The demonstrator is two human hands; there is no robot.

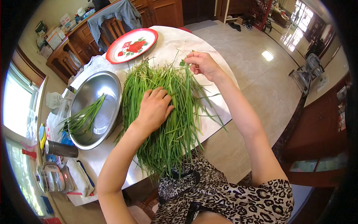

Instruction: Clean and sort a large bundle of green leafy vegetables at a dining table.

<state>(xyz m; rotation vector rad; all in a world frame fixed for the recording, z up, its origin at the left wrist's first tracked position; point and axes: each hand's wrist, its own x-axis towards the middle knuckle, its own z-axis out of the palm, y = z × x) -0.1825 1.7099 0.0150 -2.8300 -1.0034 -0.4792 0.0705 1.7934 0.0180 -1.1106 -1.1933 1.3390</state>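
A large heap of garlic chives (156,134), or similar long green leaves, lies before me. It hangs over the table's near edge towards my lap. My left hand (156,107) rests on top of the heap, palm down, its fingers slightly apart. At the heap's far right end, my right hand (204,65) pinches a small broad green leaf (182,63) between thumb and fingertips. To the left stands a wide stainless steel basin (105,123). Inside it, a small bunch of trimmed green stalks (89,114) leans out over the left rim.
Beyond the heap, a red-rimmed enamel tray (134,46) with a rose print lies on the marble-topped table (193,39). Left of the basin are plastic bags (54,126), a dark metal canister (61,149) and a glass pot (51,176). A chair (113,28) draped with a jacket stands behind.
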